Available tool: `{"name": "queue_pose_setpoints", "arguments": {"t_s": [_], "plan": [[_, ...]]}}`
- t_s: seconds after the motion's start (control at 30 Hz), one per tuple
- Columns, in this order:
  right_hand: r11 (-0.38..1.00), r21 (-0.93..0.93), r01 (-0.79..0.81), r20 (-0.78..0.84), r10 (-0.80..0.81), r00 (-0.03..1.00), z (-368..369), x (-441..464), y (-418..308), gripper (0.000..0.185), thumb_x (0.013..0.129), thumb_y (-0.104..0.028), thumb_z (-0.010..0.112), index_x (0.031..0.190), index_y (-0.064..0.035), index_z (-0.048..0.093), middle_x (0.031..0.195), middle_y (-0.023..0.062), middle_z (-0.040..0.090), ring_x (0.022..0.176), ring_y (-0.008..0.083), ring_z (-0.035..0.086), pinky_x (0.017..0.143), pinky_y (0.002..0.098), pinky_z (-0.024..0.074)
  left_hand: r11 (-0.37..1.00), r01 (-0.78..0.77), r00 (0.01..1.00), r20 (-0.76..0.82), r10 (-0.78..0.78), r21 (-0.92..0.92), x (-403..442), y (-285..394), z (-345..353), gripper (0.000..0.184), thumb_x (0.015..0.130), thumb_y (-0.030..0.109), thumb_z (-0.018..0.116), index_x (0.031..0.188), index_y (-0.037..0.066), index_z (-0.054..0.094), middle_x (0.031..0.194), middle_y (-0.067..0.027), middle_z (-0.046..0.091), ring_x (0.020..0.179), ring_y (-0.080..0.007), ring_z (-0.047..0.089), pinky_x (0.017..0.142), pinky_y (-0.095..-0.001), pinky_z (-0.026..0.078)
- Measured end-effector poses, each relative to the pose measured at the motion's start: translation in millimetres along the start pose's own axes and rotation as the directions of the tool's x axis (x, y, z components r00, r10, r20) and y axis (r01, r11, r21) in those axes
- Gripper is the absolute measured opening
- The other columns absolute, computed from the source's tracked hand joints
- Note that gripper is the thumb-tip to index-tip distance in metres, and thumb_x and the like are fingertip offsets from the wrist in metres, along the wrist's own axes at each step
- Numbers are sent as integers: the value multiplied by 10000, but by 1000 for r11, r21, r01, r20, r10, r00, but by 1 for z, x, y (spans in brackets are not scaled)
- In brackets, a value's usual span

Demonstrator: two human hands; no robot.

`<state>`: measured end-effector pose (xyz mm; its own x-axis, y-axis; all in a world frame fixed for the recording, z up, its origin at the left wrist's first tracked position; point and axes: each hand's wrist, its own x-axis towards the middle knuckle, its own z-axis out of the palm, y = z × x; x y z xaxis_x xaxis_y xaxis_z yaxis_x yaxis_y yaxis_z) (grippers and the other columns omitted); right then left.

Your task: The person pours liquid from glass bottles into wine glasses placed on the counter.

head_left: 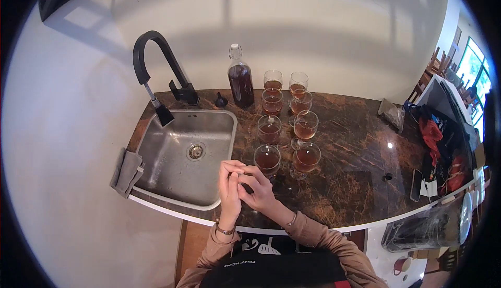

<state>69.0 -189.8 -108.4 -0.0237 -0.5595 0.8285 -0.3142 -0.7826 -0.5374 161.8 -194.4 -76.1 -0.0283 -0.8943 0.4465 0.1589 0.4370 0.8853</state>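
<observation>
My left hand (229, 190) and my right hand (258, 190) meet over the counter edge beside the sink's right rim. Their bent fingers press together at the tips. Whether anything small lies between them is hidden. Just beyond stand several glass mugs (267, 160) in two rows, each partly filled with amber-brown liquid. The nearest right-hand mug (306, 157) is close to my right hand but apart from it. Behind the rows, a tall swing-top bottle (241, 83) of dark liquid stands upright with its white stopper on.
A steel sink (172, 144) with a black faucet (156, 53) is at left, a grey cloth (127, 172) over its edge. A small black funnel (221, 100) stands by the bottle. At right lie a plastic packet (391, 114), a phone (416, 184) and dark and red fabric (432, 136).
</observation>
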Motion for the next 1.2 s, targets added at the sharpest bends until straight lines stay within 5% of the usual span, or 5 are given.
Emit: {"name": "queue_pose_setpoints", "arguments": {"t_s": [0.5, 1.2], "plan": [[1000, -11, 1, 5, -1, 1000, 0, -3, 3, 359, 739, -83, 692, 1071, -63, 556, 1106, 136, 532, 956, 304, 566, 788, 383, 480, 999, -14, 1000, -24, 13, -41, -3, -3, 0, 182, 938, 191, 439, 893, 22, 491, 974, -109, 518, 887, -157, 509, 801, -276, 411], [998, -44, 38, 12, -37, 999, -1, 6, -2, 300, 746, -51, 647, 1037, -48, 577, 1025, 153, 562, 868, 301, 599, 745, 360, 507, 997, 56, 996, -71, -60, -50, -3, 1, -2, 99, 915, 117, 449, 853, 40, 440, 930, -99, 529, 860, -129, 496, 805, -262, 407]]}}
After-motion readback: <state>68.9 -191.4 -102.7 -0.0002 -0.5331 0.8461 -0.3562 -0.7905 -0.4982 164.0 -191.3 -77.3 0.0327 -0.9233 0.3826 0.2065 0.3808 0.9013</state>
